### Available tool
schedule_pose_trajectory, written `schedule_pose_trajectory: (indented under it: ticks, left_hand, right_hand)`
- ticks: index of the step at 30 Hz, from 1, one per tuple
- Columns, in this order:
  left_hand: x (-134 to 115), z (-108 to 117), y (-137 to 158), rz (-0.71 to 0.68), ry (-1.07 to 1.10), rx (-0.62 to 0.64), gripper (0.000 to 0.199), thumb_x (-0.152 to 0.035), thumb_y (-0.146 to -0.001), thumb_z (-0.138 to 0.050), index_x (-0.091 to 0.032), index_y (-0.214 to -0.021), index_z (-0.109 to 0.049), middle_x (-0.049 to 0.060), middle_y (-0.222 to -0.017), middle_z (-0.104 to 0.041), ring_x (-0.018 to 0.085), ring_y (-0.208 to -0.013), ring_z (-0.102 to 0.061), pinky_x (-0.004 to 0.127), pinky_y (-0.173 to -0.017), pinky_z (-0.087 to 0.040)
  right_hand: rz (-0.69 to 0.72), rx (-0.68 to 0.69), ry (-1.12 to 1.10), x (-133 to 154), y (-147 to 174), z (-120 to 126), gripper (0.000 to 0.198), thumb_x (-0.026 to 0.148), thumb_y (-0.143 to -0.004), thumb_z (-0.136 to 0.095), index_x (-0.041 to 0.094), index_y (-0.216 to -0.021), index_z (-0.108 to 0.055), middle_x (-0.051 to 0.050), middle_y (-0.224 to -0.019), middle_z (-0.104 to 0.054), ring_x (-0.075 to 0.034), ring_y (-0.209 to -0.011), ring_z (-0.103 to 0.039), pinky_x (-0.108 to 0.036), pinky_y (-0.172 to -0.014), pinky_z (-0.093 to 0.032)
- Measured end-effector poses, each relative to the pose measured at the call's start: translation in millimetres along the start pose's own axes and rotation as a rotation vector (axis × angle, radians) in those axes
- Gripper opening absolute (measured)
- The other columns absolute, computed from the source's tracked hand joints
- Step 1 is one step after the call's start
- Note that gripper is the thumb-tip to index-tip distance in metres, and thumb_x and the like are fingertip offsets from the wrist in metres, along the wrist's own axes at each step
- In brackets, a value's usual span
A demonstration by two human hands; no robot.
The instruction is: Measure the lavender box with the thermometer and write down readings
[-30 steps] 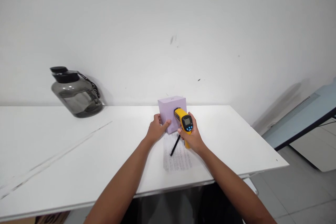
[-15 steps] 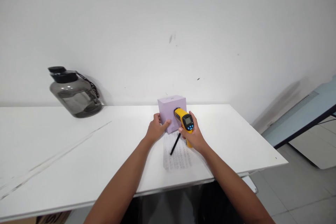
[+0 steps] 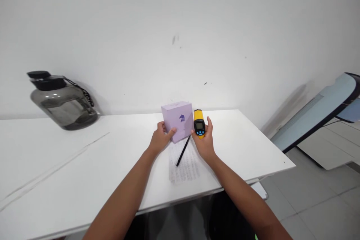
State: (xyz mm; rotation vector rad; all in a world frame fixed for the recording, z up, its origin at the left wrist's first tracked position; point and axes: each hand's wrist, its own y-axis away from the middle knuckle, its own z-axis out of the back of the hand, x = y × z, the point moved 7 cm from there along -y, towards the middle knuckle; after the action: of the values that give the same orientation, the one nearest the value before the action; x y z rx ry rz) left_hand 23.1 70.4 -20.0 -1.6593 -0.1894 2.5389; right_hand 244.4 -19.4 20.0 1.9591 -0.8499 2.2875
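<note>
My left hand [image 3: 162, 137] grips the left side of a lilac box [image 3: 180, 118], thumb on its front face and fingers behind. The box carries a dark purple printed mark on its front. Wrapped in my right hand [image 3: 206, 142] is a yellow and black infrared thermometer [image 3: 199, 120], its small screen and blue buttons facing me, just right of the box. Beneath the box and my hands lies a sheet of paper covered in writing [image 3: 184, 170]. A black pen [image 3: 183, 152] rests slantwise on that sheet, its upper end near the box's lower edge.
A large grey translucent water bottle [image 3: 64, 101] with a black lid stands at the left by the wall. The white table [image 3: 118, 172] ends on the right; past its edge is a tilted pale blue panel with a dark rim [image 3: 315, 112].
My right hand has drawn the thermometer away from the box's front to its right, uncovering the printed mark. The view has shifted slightly right; my left hand keeps hold of the box.
</note>
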Motion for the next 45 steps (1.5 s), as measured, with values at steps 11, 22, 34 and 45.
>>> schedule_pose_trajectory:
  ticks: [11,22,34,45]
  left_hand:
    - [-0.6,-0.7,-0.1,0.001,0.025,0.007,0.075,-0.066,-0.076,-0.069,-0.019,-0.129,-0.045,0.017,-0.122,-0.067,0.029,-0.113,-0.065,0.045,-0.094,-0.051]
    - [-0.7,-0.6,0.9,0.008,0.019,0.006,0.075,-0.066,-0.077,-0.069,-0.019,-0.130,-0.045,0.017,-0.121,-0.068,0.029,-0.113,-0.065,0.044,-0.094,-0.051]
    - [0.7,-1.3,0.2,0.001,0.018,0.009,0.075,-0.066,-0.078,-0.068,-0.019,-0.131,-0.045,0.016,-0.123,-0.067,0.029,-0.113,-0.064,0.044,-0.094,-0.051]
    - [-2.5,-0.6,1.9,0.009,0.026,0.014,0.074,-0.066,-0.077,-0.068,-0.019,-0.130,-0.045,0.016,-0.121,-0.067,0.029,-0.112,-0.065,0.045,-0.094,-0.050]
  right_hand:
    - [0.036,-0.046,0.019,4.7,-1.6,5.1,0.090,0.041,-0.083,-0.071,0.025,-0.155,-0.020,-0.006,-0.109,-0.061,-0.019,-0.091,-0.065,-0.035,-0.082,-0.054]
    - [0.050,-0.011,0.015,7.1,-0.5,2.6,0.088,0.040,-0.083,-0.070,0.025,-0.154,-0.020,-0.005,-0.109,-0.060,-0.019,-0.091,-0.065,-0.035,-0.083,-0.054]
    - [0.062,0.000,0.055,6.0,0.1,2.4,0.089,0.040,-0.084,-0.070,0.026,-0.156,-0.019,-0.006,-0.111,-0.061,-0.019,-0.091,-0.065,-0.035,-0.082,-0.054]
    - [0.041,0.020,0.046,6.8,0.1,1.7,0.092,0.041,-0.083,-0.070,0.024,-0.156,-0.017,-0.007,-0.113,-0.061,-0.019,-0.093,-0.065,-0.035,-0.084,-0.054]
